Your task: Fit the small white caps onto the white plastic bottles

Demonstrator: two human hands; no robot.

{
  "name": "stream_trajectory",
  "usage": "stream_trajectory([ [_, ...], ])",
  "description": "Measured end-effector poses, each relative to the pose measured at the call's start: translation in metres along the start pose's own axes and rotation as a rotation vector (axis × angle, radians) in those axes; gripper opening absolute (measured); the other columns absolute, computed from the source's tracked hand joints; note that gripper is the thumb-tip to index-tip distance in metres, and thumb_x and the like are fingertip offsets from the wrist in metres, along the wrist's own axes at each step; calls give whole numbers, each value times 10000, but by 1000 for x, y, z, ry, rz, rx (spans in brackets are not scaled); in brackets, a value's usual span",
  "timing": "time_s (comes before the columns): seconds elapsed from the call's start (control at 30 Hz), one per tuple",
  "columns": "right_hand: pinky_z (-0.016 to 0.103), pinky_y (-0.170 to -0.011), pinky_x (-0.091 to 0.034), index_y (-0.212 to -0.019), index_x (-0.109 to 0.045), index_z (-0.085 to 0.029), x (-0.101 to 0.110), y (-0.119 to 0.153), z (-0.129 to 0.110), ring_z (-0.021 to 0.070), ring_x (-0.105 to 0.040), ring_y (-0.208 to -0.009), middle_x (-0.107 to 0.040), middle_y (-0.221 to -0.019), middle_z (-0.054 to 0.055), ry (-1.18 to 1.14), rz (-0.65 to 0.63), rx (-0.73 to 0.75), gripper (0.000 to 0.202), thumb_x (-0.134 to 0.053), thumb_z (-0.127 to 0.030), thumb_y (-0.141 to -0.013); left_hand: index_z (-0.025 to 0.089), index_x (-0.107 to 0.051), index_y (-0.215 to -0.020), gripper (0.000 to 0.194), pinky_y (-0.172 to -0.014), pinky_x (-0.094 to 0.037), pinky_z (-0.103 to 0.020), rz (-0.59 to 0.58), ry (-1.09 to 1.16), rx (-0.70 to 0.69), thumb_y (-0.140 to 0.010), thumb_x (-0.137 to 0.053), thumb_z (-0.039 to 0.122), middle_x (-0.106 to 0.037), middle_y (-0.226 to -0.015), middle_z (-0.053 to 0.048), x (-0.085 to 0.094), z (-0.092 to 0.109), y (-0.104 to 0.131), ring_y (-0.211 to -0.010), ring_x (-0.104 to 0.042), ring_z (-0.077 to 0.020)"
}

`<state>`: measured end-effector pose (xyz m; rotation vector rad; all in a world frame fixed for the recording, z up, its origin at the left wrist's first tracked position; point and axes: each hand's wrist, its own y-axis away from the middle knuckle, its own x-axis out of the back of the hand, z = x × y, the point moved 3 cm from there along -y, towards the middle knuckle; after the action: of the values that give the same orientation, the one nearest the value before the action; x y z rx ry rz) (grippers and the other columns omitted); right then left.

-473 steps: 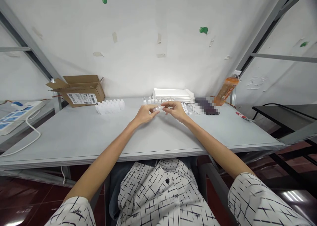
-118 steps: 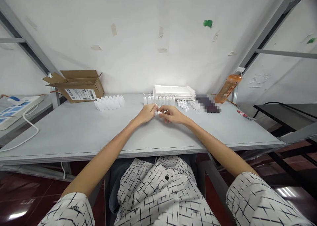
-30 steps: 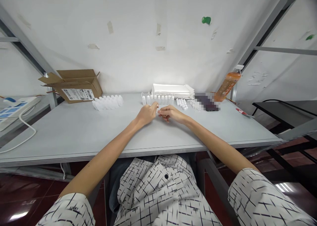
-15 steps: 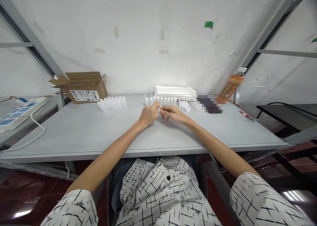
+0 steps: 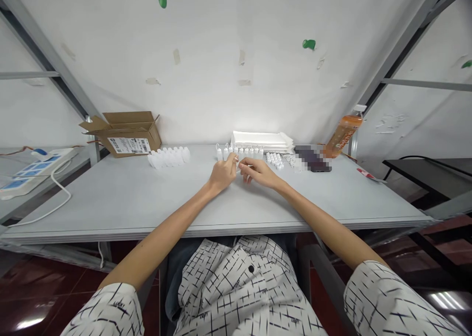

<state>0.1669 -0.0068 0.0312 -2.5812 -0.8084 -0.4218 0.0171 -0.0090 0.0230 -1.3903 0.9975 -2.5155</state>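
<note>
My left hand [image 5: 223,174] is closed, its fingers curled around a small white piece [image 5: 236,157] that shows at the fingertips. Just to its right, my right hand [image 5: 257,171] pinches at the same spot, thumb and forefinger together. A whitish bit shows between the two hands, but its shape is mostly hidden. Behind them stands a row of small white cylinders [image 5: 251,153], some with a thin loop on top. Right of that row lies a cluster of small white parts [image 5: 275,160]. Several translucent white bulb-shaped pieces [image 5: 168,157] sit together at the left.
Toward the back are an open cardboard box [image 5: 129,138], a stack of white flat items [image 5: 261,140], a dark phone-like object [image 5: 320,166] and an orange drink bottle [image 5: 343,134]. A power strip [image 5: 37,173] lies far left. A red-and-white packet [image 5: 369,174] is near the right edge.
The view has tilted slightly upward, so things sit a little lower in the picture. Both hands stay together at nearly the same place, with only small finger movement.
</note>
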Motion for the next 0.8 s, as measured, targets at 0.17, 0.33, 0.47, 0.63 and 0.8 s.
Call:
stream_trajectory([
  [0.17,275,-611,-452,-731,-475,-207,-3,2,-7,128,-535,-532,-556,-587,-12,320,85,142,430,-381,-533,-996,188,-530,-936,289,-607,-411,-265,21,121,28,-993,-250,229,-593,-651,-6,-1,1,1,-528,-542,-147],
  [0.33,293,-651,-432,-693,-428,-220,-7,2,-1,130,-497,-453,-487,-476,-51,273,0,27,467,-334,-554,-1006,190,-538,-967,271,-592,-405,-269,-25,67,18,-991,-273,240,-621,-707,-24,-4,2,4,-552,-556,-158],
  [0.47,287,-626,-397,-653,-421,-220,-2,0,-1,144,-501,-515,-496,-518,-20,336,64,64,514,-293,-569,-1009,200,-524,-904,265,-609,-406,-275,-70,123,16,-993,-282,261,-590,-674,-13,-2,2,-1,-565,-547,-158],
  [0.63,297,-644,-370,-697,-481,-213,17,2,-9,166,-496,-629,-547,-667,34,568,318,223,426,-327,-455,-1013,208,-516,-826,316,-643,-426,-298,-159,232,67,-998,-276,322,-518,-585,18,2,-3,-7,-561,-539,-169],
  [0.8,284,-615,-390,-853,-563,-210,21,5,-11,161,-519,-648,-612,-767,42,525,343,258,203,-422,-308,-963,209,-510,-766,321,-654,-419,-322,-308,176,25,-983,-296,312,-559,-596,3,-3,1,-5,-587,-552,-188],
])
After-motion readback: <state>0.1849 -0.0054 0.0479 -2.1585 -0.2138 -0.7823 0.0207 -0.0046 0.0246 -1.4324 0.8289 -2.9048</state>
